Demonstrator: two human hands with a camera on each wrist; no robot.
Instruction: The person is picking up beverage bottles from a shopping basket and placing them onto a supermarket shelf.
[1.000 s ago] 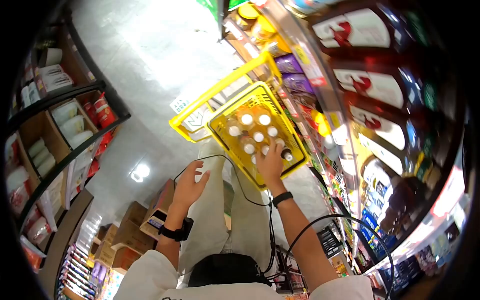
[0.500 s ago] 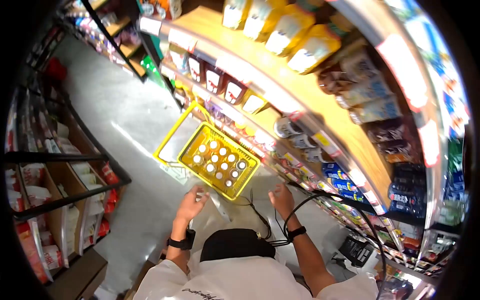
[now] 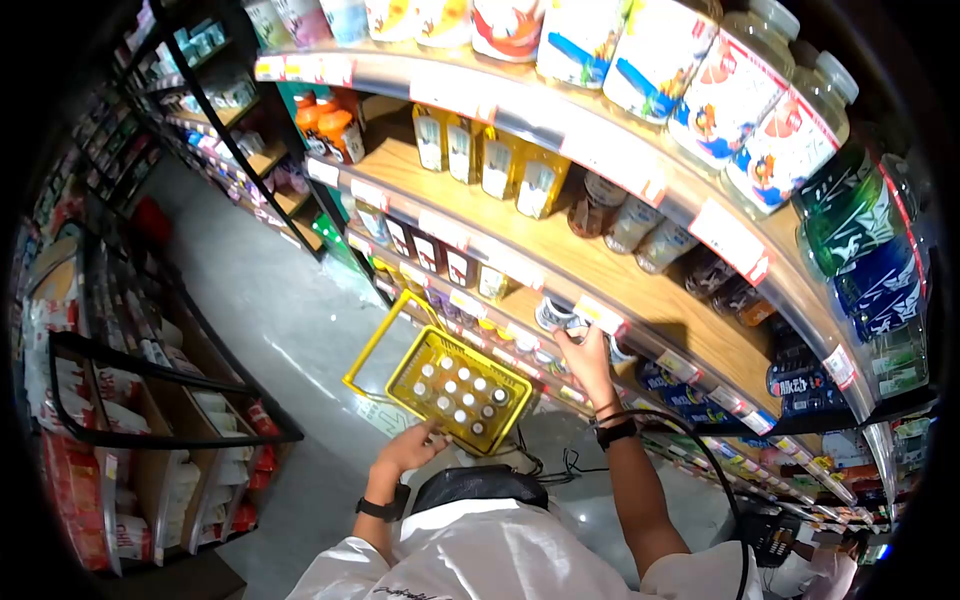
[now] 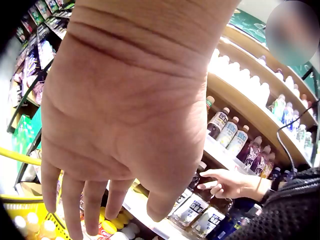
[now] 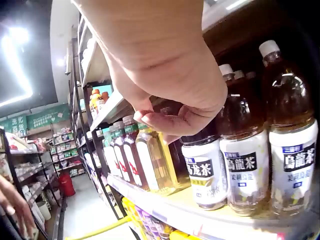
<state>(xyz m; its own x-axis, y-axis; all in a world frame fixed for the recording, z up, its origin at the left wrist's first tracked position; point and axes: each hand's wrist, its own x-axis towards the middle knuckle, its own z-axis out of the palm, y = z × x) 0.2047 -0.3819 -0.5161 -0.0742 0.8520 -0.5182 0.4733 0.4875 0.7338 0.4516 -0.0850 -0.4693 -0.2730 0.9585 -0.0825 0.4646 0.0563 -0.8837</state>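
My right hand point(image 3: 590, 365) reaches the shelf at the right and grips a dark tea bottle with a white label point(image 5: 202, 172) near its top; the hand point(image 5: 170, 80) hides the bottle's cap and neck. Similar bottles point(image 5: 245, 170) stand beside it. The left hand point(image 3: 408, 452), fingers extended, is at the near side of a yellow basket point(image 3: 485, 353). In the left wrist view the left hand point(image 4: 125, 110) holds nothing. Several bottles with mostly white caps point(image 3: 463, 373) stand upright inside the basket, whose handle point(image 3: 372, 345) leans out to the left.
Drink shelves point(image 3: 620, 270) curve along the front and right, with large labelled bottles point(image 3: 735, 110) higher up. Shelves of packaged goods point(image 3: 120, 400) line the left. Grey floor point(image 3: 300, 335) lies between. A black cable point(image 3: 700, 430) passes by the right arm.
The right hand has gone from the bottles in the basket to the shelf and taken hold of a bottle there. The left hand has come closer to the basket's near edge.
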